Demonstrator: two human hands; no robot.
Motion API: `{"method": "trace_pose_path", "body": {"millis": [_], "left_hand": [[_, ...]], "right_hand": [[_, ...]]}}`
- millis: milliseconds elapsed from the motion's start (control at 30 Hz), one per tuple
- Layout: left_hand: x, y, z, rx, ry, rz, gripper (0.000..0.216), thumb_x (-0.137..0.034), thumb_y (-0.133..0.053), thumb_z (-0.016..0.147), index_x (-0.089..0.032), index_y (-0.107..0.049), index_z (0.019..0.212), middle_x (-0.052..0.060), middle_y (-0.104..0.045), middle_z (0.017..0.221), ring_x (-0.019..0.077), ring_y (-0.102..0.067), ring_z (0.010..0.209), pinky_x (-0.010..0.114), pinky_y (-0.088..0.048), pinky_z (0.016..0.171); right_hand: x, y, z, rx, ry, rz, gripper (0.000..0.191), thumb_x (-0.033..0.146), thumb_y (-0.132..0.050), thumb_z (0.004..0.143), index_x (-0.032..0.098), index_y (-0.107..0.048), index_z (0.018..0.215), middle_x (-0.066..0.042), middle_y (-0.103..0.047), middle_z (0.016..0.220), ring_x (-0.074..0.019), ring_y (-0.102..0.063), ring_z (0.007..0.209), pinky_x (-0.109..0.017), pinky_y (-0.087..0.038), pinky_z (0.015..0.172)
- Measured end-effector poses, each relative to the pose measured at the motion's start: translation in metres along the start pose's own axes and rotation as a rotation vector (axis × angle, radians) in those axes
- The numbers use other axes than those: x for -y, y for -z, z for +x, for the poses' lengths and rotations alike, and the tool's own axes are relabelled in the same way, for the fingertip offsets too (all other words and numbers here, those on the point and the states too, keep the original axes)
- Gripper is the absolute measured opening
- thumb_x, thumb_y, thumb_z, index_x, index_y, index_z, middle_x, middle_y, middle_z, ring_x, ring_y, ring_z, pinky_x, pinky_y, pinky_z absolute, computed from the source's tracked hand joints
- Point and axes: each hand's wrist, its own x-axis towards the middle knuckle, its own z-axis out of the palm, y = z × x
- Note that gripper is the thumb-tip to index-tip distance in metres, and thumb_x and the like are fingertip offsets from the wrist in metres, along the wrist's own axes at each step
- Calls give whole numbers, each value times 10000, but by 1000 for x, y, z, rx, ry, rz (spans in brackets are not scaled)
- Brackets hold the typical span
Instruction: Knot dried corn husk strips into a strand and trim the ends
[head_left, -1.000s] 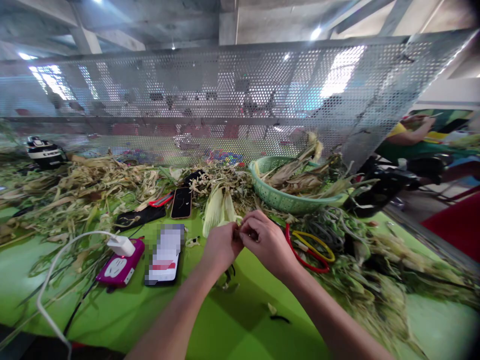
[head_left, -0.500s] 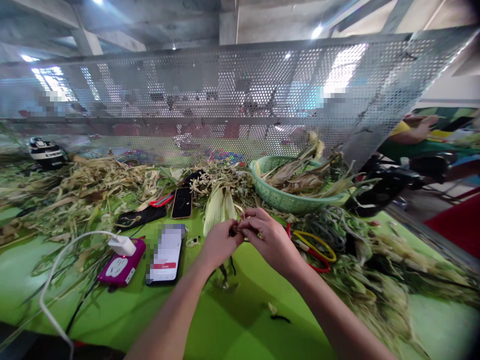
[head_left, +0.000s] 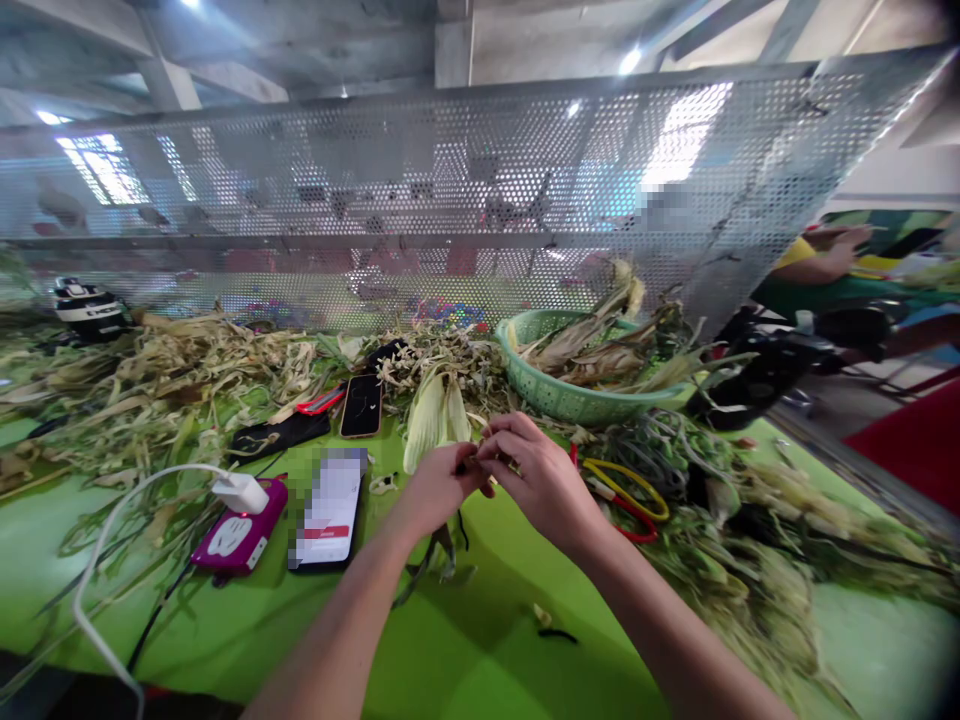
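My left hand (head_left: 439,487) and my right hand (head_left: 536,480) meet over the green table, fingers pinched close together. A dull green-brown strip of corn husk (head_left: 444,550) hangs below my left hand, which is closed on it. Between the fingertips is a small dark bit, mostly hidden, so what my right hand pinches cannot be made out. Just beyond the hands lies a pale green bundle of corn husk (head_left: 439,415). A short dark scrap (head_left: 557,634) rests on the table nearer to me.
A green basket (head_left: 577,402) of dry husks stands behind, right of my hands. Left are a lit phone (head_left: 330,510), a dark phone (head_left: 362,405) and a purple power bank (head_left: 240,528). Yellow-handled pliers (head_left: 630,485) lie right. A perforated metal screen (head_left: 450,180) closes the back.
The fingers have shifted slightly, still pinched together. The hanging husk strip has swung, and more of it shows below my left hand. The camera view has moved a little.
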Motion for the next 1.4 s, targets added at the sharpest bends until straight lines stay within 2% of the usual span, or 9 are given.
{"method": "trace_pose_path", "body": {"millis": [167, 267, 467, 733, 900, 1033, 1133, 1267, 1400], "left_hand": [[2, 0, 1, -41, 75, -90, 271, -398, -585, 795, -144, -654, 861, 45, -708, 756, 165, -599, 715, 271, -415, 711], [3, 1, 2, -64, 85, -80, 328, -449, -595, 791, -143, -669, 882, 48, -718, 773, 147, -566, 667, 255, -379, 653], [5, 1, 2, -52, 69, -67, 397, -498, -614, 765, -116, -690, 841, 60, -705, 769, 108, -475, 558, 235, -317, 539], [6, -5, 1, 12, 35, -192, 319, -454, -653, 751, -151, -677, 849, 62, -690, 766, 149, -571, 649, 252, -402, 579], [10, -5, 5, -197, 44, -623, 293, -425, -656, 772, -207, -559, 943, 24, -683, 880, 133, -627, 695, 256, -445, 663], [12, -6, 8, -287, 50, -900, 283, -347, -716, 730, -210, -529, 891, -22, -662, 854, 105, -621, 737, 228, -442, 697], [13, -7, 9, -319, 88, -963, 282, -316, -746, 698, -198, -553, 866, -32, -656, 796, 95, -611, 730, 210, -432, 694], [15, -7, 10, -278, 116, -1029, 276, -296, -759, 680, -181, -570, 845, 5, -690, 820, 133, -634, 766, 263, -448, 755], [18, -7, 11, -265, 101, -1022, 254, -307, -740, 705, -175, -579, 849, 40, -710, 840, 175, -654, 846, 311, -447, 834]], "right_hand": [[-3, 5, 1, -125, -66, 244, 176, 179, -580, 828, 227, -635, 988, -69, -567, 1084, -141, -586, 741, -272, -486, 673], [-10, 7, 2, -195, -182, 300, 172, 241, -606, 822, 216, -639, 989, -50, -601, 982, -127, -563, 654, -259, -464, 606], [-22, -7, 1, -76, -271, 403, 177, 298, -639, 797, 197, -659, 941, -37, -676, 863, -185, -626, 802, -302, -487, 732], [-23, -12, 1, -82, -229, 236, 203, 265, -704, 717, 196, -594, 872, -14, -611, 814, -166, -563, 745, -276, -458, 656], [-7, -8, 0, -295, -186, 226, 140, 276, -633, 815, 193, -603, 923, -33, -606, 867, -150, -534, 703, -269, -443, 638], [4, -17, -2, -146, -25, 251, 53, 209, -599, 851, 206, -651, 857, -32, -636, 858, -160, -573, 774, -272, -457, 700], [3, -26, -3, -25, 81, 81, 84, 175, -630, 824, 220, -699, 837, -43, -652, 879, -190, -581, 855, -312, -452, 778], [-5, -29, -4, -44, 44, -167, 67, 187, -658, 803, 213, -712, 833, -59, -661, 900, -214, -577, 857, -343, -442, 776], [-6, -29, -4, -79, 13, -219, 46, 230, -660, 814, 196, -690, 808, -62, -656, 875, -218, -576, 832, -339, -436, 764]]}}
